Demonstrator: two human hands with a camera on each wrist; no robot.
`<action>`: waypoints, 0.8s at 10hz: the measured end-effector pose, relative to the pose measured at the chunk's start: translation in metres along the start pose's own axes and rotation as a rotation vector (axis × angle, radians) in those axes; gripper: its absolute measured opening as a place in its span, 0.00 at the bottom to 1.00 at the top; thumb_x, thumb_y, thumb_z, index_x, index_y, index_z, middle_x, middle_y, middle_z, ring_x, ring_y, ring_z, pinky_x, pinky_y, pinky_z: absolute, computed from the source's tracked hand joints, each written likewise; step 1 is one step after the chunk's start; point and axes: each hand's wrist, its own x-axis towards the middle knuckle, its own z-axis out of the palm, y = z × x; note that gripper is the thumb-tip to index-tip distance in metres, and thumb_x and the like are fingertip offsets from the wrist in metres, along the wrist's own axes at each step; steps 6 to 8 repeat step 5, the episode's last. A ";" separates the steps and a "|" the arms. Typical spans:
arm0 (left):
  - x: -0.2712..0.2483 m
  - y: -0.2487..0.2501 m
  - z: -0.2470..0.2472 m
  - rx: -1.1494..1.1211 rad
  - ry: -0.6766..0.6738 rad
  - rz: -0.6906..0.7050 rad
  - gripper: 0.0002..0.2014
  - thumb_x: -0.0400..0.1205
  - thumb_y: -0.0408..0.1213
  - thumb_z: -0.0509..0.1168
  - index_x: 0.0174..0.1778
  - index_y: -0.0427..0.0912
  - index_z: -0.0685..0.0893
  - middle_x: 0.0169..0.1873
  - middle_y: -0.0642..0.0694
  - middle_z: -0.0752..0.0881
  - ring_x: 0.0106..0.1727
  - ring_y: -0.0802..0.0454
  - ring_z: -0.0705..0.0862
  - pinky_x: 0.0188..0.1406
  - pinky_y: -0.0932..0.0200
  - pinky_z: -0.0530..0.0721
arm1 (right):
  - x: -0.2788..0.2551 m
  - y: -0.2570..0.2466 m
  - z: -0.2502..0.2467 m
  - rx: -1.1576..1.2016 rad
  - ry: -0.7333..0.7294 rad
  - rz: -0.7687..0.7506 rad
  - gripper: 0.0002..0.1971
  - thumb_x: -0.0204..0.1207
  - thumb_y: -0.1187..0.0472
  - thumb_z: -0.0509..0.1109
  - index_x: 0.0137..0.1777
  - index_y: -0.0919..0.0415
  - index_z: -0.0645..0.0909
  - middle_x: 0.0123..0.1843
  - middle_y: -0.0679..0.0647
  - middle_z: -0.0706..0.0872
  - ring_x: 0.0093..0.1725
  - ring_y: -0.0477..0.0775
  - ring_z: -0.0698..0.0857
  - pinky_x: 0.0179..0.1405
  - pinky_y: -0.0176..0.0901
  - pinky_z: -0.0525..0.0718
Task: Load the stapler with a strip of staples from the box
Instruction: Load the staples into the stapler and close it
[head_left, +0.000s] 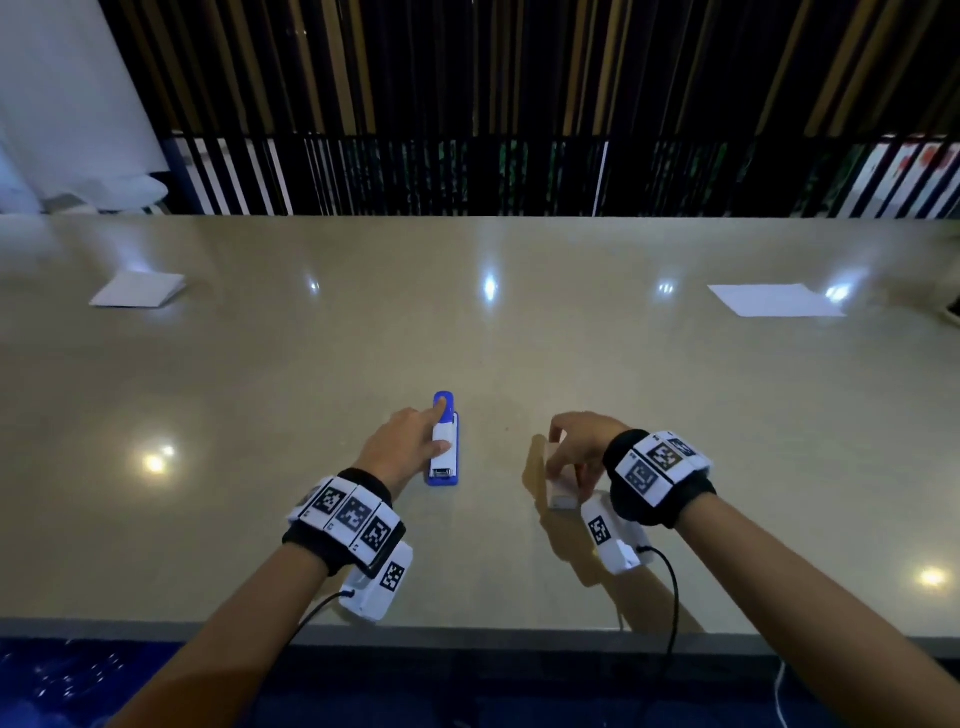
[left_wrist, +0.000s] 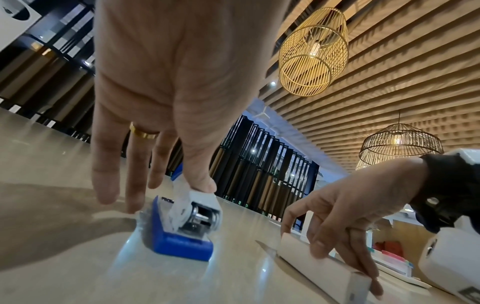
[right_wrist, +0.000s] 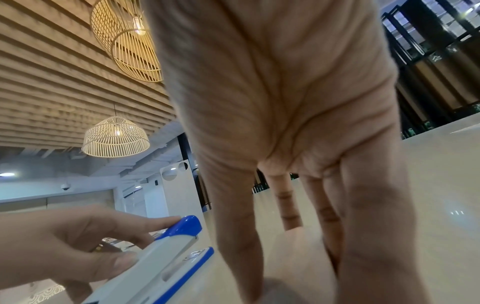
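Observation:
A blue and white stapler lies closed on the beige table, pointing away from me. My left hand holds it: the index finger lies along the top to the blue tip, the thumb sits on the white cover. In the left wrist view the thumb presses the stapler near its rear while the other fingers hang along its far side. To the right, my right hand grips a small white staple box with curled fingers. The box rests on the table. Whether it is open cannot be seen.
A folded white paper lies at the far left and a white sheet at the far right. The table's front edge runs just behind my wrists. A slatted screen stands beyond the far edge.

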 end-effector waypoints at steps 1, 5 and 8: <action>0.000 -0.001 0.002 -0.003 0.007 0.008 0.28 0.85 0.41 0.61 0.82 0.45 0.65 0.62 0.34 0.79 0.62 0.38 0.80 0.64 0.46 0.79 | -0.001 -0.002 -0.001 -0.002 0.021 -0.010 0.25 0.73 0.63 0.74 0.69 0.67 0.74 0.57 0.64 0.84 0.61 0.68 0.85 0.59 0.57 0.85; 0.008 -0.002 -0.009 0.188 -0.062 -0.023 0.27 0.82 0.49 0.59 0.79 0.51 0.65 0.66 0.42 0.75 0.65 0.40 0.79 0.62 0.49 0.79 | 0.008 -0.008 -0.026 -0.177 -0.015 -0.013 0.18 0.77 0.55 0.71 0.58 0.70 0.81 0.57 0.65 0.89 0.30 0.55 0.87 0.27 0.40 0.77; 0.008 -0.002 -0.009 0.188 -0.062 -0.023 0.27 0.82 0.49 0.59 0.79 0.51 0.65 0.66 0.42 0.75 0.65 0.40 0.79 0.62 0.49 0.79 | 0.008 -0.008 -0.026 -0.177 -0.015 -0.013 0.18 0.77 0.55 0.71 0.58 0.70 0.81 0.57 0.65 0.89 0.30 0.55 0.87 0.27 0.40 0.77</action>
